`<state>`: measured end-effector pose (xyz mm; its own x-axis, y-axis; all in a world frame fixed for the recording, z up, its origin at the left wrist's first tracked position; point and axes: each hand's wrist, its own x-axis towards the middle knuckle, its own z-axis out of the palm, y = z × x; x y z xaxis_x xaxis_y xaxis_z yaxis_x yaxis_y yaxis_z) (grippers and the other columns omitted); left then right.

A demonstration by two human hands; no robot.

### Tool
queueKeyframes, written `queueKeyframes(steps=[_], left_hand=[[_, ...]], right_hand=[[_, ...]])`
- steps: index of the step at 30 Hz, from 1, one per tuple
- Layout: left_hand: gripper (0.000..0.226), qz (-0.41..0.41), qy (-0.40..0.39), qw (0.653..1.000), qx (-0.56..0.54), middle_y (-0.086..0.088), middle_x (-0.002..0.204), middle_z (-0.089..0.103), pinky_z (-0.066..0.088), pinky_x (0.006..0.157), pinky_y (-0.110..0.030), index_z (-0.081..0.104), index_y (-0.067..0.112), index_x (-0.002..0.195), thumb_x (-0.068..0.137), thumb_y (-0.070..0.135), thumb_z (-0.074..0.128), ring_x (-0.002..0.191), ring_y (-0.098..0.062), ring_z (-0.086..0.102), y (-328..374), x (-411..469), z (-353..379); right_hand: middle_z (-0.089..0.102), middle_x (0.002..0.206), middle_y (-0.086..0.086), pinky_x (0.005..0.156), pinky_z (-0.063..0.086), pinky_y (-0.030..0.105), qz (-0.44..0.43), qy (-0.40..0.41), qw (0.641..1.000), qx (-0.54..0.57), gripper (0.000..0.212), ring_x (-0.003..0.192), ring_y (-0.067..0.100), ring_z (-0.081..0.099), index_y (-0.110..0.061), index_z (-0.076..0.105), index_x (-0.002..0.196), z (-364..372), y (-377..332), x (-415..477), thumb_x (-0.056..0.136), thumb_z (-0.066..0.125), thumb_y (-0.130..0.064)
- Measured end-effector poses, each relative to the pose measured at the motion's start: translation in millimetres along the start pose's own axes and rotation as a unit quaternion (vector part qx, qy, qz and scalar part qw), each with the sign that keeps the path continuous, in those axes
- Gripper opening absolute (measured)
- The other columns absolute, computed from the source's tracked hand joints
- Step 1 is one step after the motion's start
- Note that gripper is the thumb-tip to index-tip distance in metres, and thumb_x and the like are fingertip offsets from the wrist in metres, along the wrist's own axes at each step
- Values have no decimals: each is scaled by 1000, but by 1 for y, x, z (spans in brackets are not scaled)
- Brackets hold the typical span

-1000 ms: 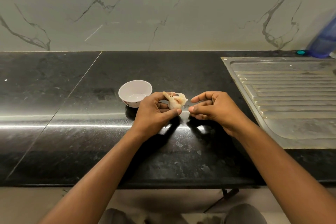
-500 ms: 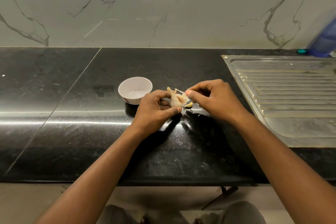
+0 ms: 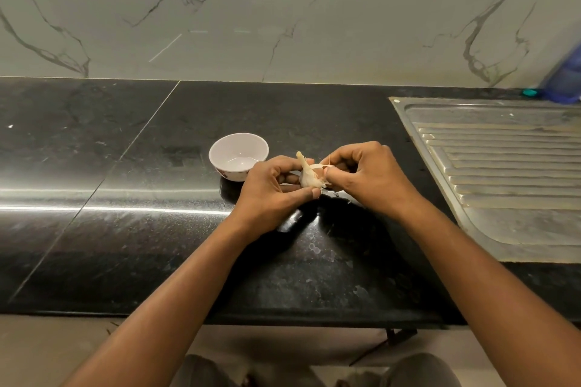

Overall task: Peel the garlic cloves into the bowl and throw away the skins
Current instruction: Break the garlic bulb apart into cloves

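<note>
Right now I have the pale, papery-skinned garlic bulb (image 3: 306,174) held just above the polished black stone countertop (image 3: 125,229), immediately right of the small white ceramic bowl (image 3: 231,174) and not touching it. My left hand (image 3: 273,188) cups the bulb, with its thumb (image 3: 311,193) pressed under the bulb's lower edge and the other fingers curled behind it. My right hand (image 3: 367,176) comes in from the other side, its fingertips (image 3: 328,171) bunched together and pinching at the bulb's right flank. Whether they have skin or a whole clove there I cannot tell.

I judge the bulb very light and firm at the core. The outer skin looks dry, thin and brittle, so it will likely tear into flakes rather than come away whole. The dry stalk sticking up at the top looks too frail to pull on. The better hold is around the bulb's body with the left hand, while the right hand levers one clove outward at its base. A bared clove may be slick, so I'd pinch it across its broad sides. I can make out no clove in the bowl. The ribbed steel drainboard (image 3: 503,166) lies well off to the right.
</note>
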<state>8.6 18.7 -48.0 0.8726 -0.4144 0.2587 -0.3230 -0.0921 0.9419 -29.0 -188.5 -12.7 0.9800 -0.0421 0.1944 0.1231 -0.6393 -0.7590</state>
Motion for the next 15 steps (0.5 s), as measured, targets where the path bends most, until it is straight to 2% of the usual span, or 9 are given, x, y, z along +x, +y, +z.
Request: queueKeyframes(steps=[3, 6, 8, 12, 15], left_hand=[[41, -10, 9, 999, -32, -7, 126, 75, 63, 96, -46, 74, 3, 122, 83, 1, 87, 106, -25, 77, -1, 1, 0], [42, -21, 9, 998, -55, -8, 124, 76, 62, 98, -45, 72, 1, 125, 85, -2, 84, 108, -26, 77, -1, 1, 0], [42, -23, 6, 998, -59, -7, 125, 76, 61, 99, -44, 71, 1, 126, 86, -1, 84, 110, -25, 76, -1, 0, 0], [43, -30, 8, 997, -68, -7, 126, 76, 60, 101, -46, 70, 4, 128, 87, -1, 82, 111, -25, 76, -2, 1, 0], [42, -28, 3, 997, -66, -5, 129, 75, 60, 102, -47, 71, 3, 127, 87, -1, 83, 112, -25, 75, -2, 1, -1]], right_hand=[[82, 85, 2, 87, 67, 43, 47, -3, 993, 106, 7, 83, 19, 81, -16, 83, 96, -1, 3, -2, 91, 83, -11], [82, 93, 14, 90, 66, 37, 78, -37, 975, 206, 19, 94, 30, 81, -7, 80, 103, -8, 6, -8, 86, 88, -12], [81, 92, 17, 89, 65, 36, 89, -36, 972, 212, 22, 93, 32, 80, -7, 80, 102, -11, 10, -10, 84, 90, -16], [80, 92, 21, 80, 66, 28, 110, 5, 969, 219, 14, 87, 29, 80, -1, 78, 101, -14, 14, -10, 89, 84, -5], [80, 92, 19, 76, 66, 28, 103, -12, 971, 217, 19, 86, 28, 80, -3, 77, 108, -15, 10, -11, 90, 84, -6]])
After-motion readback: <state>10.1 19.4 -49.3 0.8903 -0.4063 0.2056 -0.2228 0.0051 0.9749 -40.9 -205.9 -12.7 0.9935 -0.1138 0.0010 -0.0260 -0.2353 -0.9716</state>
